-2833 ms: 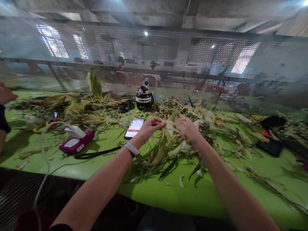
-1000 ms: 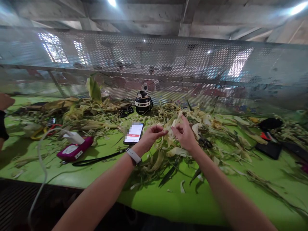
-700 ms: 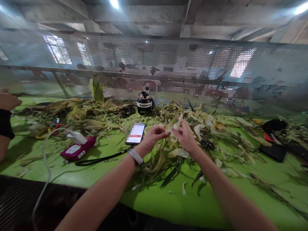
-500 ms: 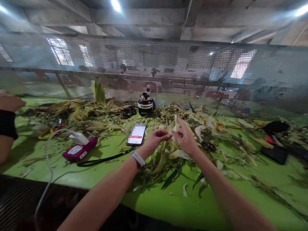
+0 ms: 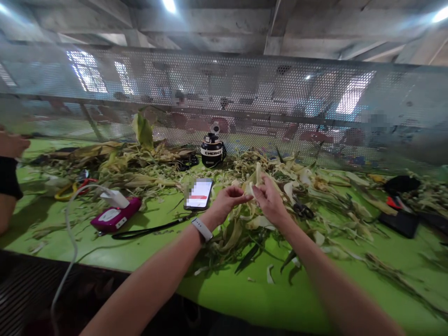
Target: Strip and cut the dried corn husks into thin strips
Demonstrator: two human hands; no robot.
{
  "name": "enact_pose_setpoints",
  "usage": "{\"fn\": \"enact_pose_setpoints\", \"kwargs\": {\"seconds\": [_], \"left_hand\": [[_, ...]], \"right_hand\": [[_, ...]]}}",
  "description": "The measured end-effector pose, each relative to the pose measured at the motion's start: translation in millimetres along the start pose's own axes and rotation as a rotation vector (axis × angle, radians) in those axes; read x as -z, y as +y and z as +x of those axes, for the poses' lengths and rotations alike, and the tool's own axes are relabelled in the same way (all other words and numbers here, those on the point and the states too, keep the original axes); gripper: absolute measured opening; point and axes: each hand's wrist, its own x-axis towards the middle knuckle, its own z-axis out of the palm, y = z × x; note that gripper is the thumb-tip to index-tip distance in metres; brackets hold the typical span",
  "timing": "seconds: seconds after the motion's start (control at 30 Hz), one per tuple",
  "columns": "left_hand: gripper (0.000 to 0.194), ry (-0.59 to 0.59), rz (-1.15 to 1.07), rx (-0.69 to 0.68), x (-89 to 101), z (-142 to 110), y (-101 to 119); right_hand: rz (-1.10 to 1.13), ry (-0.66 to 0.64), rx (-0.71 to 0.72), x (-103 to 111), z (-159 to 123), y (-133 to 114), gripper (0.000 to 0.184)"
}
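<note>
Both hands meet over a heap of pale corn husks (image 5: 233, 235) on the green tabletop. My right hand (image 5: 270, 198) is closed on a pale corn husk (image 5: 258, 173) whose tip sticks up above the fingers. My left hand (image 5: 227, 201), with a light watch band (image 5: 202, 229) on the wrist, pinches at the husk's lower part, its fingertips touching those of the right hand. The exact spot where the left fingers grip is too small to make out clearly. Left of my left hand lies a phone (image 5: 199, 193) with its screen lit.
A black bottle (image 5: 212, 150) stands behind the phone. On the left are a purple power strip (image 5: 116, 215) with a white plug and cable, yellow-handled scissors (image 5: 68, 192) and another person's arm (image 5: 10, 177). A perforated metal screen (image 5: 245, 100) runs along the back.
My right fingers have closed in further around the husk, and the fingertips of both hands are closer together. The other person's arm at the left has shifted slightly outward.
</note>
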Motion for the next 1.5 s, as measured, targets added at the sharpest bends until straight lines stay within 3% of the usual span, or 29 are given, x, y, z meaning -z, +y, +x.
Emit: {"fn": "enact_pose_setpoints", "kwargs": {"seconds": [0.17, 0.27, 0.43, 0.6, 1.33, 1.5], "left_hand": [[0.038, -0.053, -0.072, 0.014, -2.4, -2.2, 1.1], [0.037, -0.051, -0.075, 0.021, -3.5, -2.8, 2.3], [0.035, -0.016, -0.058, 0.011, -3.0, -1.9, 4.4], [0.033, 0.011, -0.067, 0.01, -1.6, -0.6, 6.0], [0.035, -0.031, -0.107, -0.037, 0.8, 2.4, 3.0], [0.034, -0.029, -0.086, -0.04, 0.6, 1.9, 3.7]], "right_hand": [[-0.062, -0.048, 0.09, -0.9, -4.6, -6.5, 0.06], [0.002, -0.069, 0.053, -2.1, -4.7, -8.2, 0.06], [0.074, -0.02, -0.023, -0.8, -0.5, -3.2, 0.043], [0.114, -0.075, -0.11, 3.2, 4.4, 1.5, 0.035], [-0.137, 0.094, -0.081, 6.0, 3.6, 2.9, 0.025], [-0.282, 0.132, -0.026, 6.0, 1.2, -1.9, 0.019]]}}
